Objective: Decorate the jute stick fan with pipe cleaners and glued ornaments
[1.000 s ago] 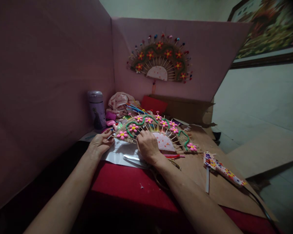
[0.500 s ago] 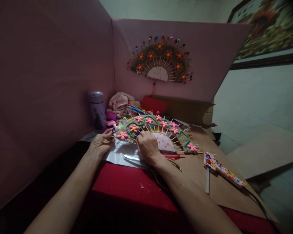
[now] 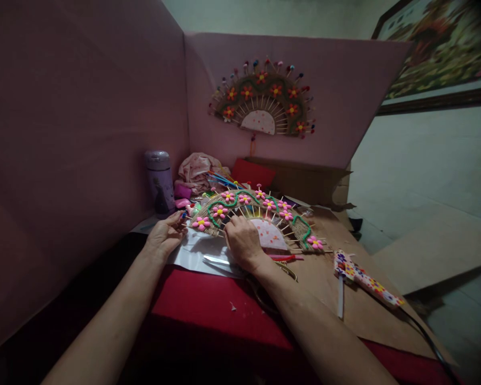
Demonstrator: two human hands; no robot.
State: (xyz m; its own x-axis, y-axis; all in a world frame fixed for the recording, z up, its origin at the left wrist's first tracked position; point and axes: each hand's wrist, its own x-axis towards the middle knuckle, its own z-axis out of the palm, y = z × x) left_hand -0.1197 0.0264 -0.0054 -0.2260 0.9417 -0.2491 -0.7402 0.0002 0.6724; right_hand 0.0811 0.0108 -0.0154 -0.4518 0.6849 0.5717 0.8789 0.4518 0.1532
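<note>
- Our left hand (image 3: 163,235) is pinching a blue-tipped stick (image 3: 184,215).
- Our right hand (image 3: 243,243) is holding the fan (image 3: 270,235).
- Pink flowers (image 3: 244,198) and green cord (image 3: 309,229) are arching beyond it.

The tan fan (image 3: 255,205) bears pink flowers (image 3: 219,211) with yellow centres, a wavy green line (image 3: 307,236) and a white half-round (image 3: 271,234) spotted orange-red. Behind the fan, a brown second fan (image 3: 263,86) carries orange flowers (image 3: 276,90). Left of the fan is a lilac bottle (image 3: 160,183); right, a floral-patterned white glue gun (image 3: 363,277); in front, a deep red desk (image 3: 208,307).
</note>
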